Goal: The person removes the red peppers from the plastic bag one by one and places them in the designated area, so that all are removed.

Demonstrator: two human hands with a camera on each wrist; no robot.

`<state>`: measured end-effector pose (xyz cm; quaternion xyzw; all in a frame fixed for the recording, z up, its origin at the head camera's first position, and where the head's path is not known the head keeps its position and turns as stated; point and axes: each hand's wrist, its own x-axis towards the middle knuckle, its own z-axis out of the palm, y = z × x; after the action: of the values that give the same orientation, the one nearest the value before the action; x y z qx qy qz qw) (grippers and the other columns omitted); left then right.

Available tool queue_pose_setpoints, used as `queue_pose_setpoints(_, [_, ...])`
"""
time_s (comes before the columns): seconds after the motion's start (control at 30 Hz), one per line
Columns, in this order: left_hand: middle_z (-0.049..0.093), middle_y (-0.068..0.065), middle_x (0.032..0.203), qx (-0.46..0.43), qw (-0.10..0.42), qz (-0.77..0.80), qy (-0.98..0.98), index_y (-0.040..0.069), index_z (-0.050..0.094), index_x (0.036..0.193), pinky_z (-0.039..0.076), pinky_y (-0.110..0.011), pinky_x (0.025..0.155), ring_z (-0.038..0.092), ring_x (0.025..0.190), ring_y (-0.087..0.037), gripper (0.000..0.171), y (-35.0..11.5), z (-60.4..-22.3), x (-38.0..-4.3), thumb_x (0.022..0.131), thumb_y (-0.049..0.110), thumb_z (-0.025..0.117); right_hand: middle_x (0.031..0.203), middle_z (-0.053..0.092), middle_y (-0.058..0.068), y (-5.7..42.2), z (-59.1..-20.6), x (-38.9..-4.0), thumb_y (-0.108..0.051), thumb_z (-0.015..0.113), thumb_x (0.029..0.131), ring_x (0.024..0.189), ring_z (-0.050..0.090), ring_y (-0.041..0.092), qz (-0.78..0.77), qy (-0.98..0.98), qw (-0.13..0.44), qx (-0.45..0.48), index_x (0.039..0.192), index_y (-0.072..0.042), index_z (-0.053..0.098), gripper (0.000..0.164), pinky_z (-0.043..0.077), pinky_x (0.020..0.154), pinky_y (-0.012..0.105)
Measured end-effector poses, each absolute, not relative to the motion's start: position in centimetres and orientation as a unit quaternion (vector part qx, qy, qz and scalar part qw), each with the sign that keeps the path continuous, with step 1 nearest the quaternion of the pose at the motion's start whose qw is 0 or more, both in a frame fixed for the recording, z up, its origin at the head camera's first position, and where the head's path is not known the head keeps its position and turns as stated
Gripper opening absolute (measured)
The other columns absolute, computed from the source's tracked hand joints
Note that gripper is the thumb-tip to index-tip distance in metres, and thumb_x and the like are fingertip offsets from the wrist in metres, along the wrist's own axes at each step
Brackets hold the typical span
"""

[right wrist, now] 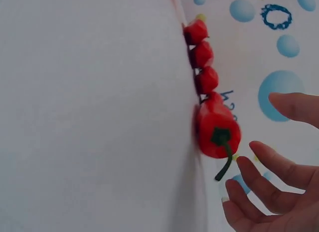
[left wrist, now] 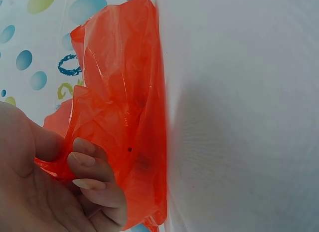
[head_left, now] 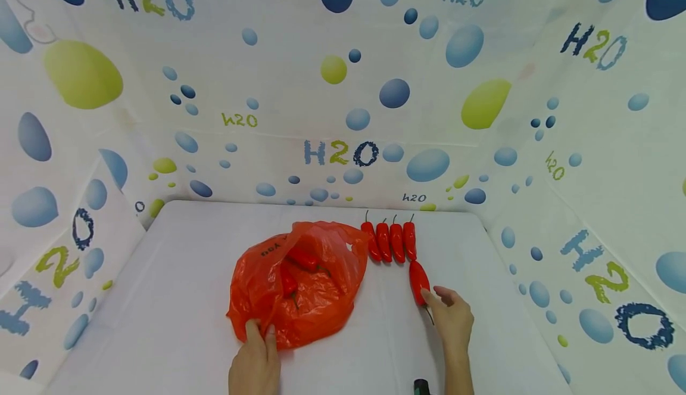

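A red plastic bag (head_left: 316,329) lies with its mouth spread, and several red chili peppers (head_left: 303,259) show inside it. My left hand (head_left: 256,359) pinches the near left edge of the bag between thumb and fingers; the left wrist view shows the film (left wrist: 119,107) caught there. To the right of the bag, several red chilies (head_left: 396,243) lie side by side in a row, stems pointing away. Below the row's right end lies one more chili (head_left: 418,283), its green stem (right wrist: 222,142) toward me. Close beside it, my right hand (head_left: 452,317) has loosely bent, parted fingers, holding nothing.
Everything lies on a white table (head_left: 182,276). A patterned curtain (head_left: 289,85) stands behind it and on both sides. At the bottom edge of the head view, the dark top of some object (head_left: 421,386) shows; its kind cannot be told.
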<state>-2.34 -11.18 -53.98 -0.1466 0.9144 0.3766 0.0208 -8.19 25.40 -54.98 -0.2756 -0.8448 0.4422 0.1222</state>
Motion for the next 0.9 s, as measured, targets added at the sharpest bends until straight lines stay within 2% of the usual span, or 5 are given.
queue_pose_setpoints(0.13, [0.050,-0.005,0.064,-0.143,0.007,0.375,0.916,-0.003,0.041,0.123,0.039,-0.036,0.054,0.051,0.054,-0.023,0.032,-11.2,-54.1,-2.4,0.111,0.026,0.045,0.136,0.064,0.025,25.1,-53.7,-8.4,-0.047,0.074,0.096,0.122,0.058,0.043,0.445,-0.850,0.120,-0.256,0.130,-0.009,0.070,0.051,0.056,0.090,0.057])
queue_pose_setpoints(0.3, [0.050,-0.006,0.065,-0.148,0.017,0.375,0.915,-0.004,0.040,0.123,0.041,-0.037,0.055,0.052,0.055,-0.023,0.033,-11.3,-54.0,-2.4,0.111,0.026,0.046,0.136,0.065,0.023,24.6,-52.0,-9.1,-0.040,0.074,0.097,0.125,0.058,0.043,0.452,-0.850,0.142,-0.229,0.128,-0.009,0.071,0.044,0.054,0.094,0.059])
queue_pose_setpoints(0.5, [0.050,-0.005,0.064,-0.148,0.018,0.377,0.914,-0.004,0.040,0.124,0.040,-0.037,0.054,0.051,0.055,-0.023,0.033,-11.3,-54.1,-2.4,0.111,0.026,0.044,0.132,0.067,0.019,23.9,-50.9,-10.6,-0.036,0.075,0.097,0.125,0.061,0.040,0.457,-0.849,0.176,-0.200,0.127,-0.009,0.071,0.041,0.051,0.101,0.055])
queue_pose_setpoints(0.7, [0.050,-0.006,0.063,-0.149,0.002,0.373,0.916,-0.003,0.040,0.124,0.039,-0.037,0.053,0.051,0.053,-0.024,0.034,-11.5,-54.1,-2.2,0.112,0.028,0.043,0.126,0.070,0.014,22.7,-50.3,-11.7,-0.036,0.079,0.095,0.119,0.065,0.035,0.472,-0.841,0.210,-0.159,0.124,-0.011,0.073,0.039,0.053,0.099,0.051])
queue_pose_setpoints(0.9, [0.049,-0.005,0.064,-0.156,0.016,0.376,0.913,-0.002,0.039,0.123,0.038,-0.036,0.054,0.049,0.054,-0.023,0.034,-11.5,-54.1,-2.2,0.112,0.029,0.042,0.123,0.072,0.010,21.8,-49.3,-12.3,-0.037,0.080,0.094,0.118,0.065,0.030,0.482,-0.839,0.217,-0.126,0.122,-0.013,0.074,0.038,0.054,0.098,0.051])
